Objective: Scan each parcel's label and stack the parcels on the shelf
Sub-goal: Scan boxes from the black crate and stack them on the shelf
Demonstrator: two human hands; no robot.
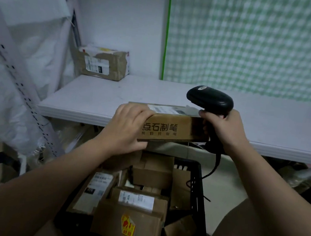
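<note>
Here, in the head view, the left hand (128, 126) has its grip clamped on the nine o'clock end of a brown box (174, 129), fingers wrapped over the top edge and thumb underneath. It holds the box level just off the front lip of the white shelf (99, 96), so the white label (166, 109) on the top face looks upward. The right hand (224, 132), at three o'clock of the box, has its grip closed round the handle of a black scanner (210, 98). The scanner's head hangs just above the label's three o'clock end and tilts down toward it, which looks like the pose for reading the code. Whether the trigger is pressed cannot be told. A cable (215, 166) drops from the handle toward six o'clock. At ten o'clock, well apart from the hands, one torn carton (102, 63) sits in the shelf's back corner, probably the start of the stack. At six o'clock a black crate (198, 191) holds a jumble of parcels (136, 221), several with their labels up, so most of the job appears to lie ahead. The box is close to the shelf, so shelving it should need only a short reach.
</note>
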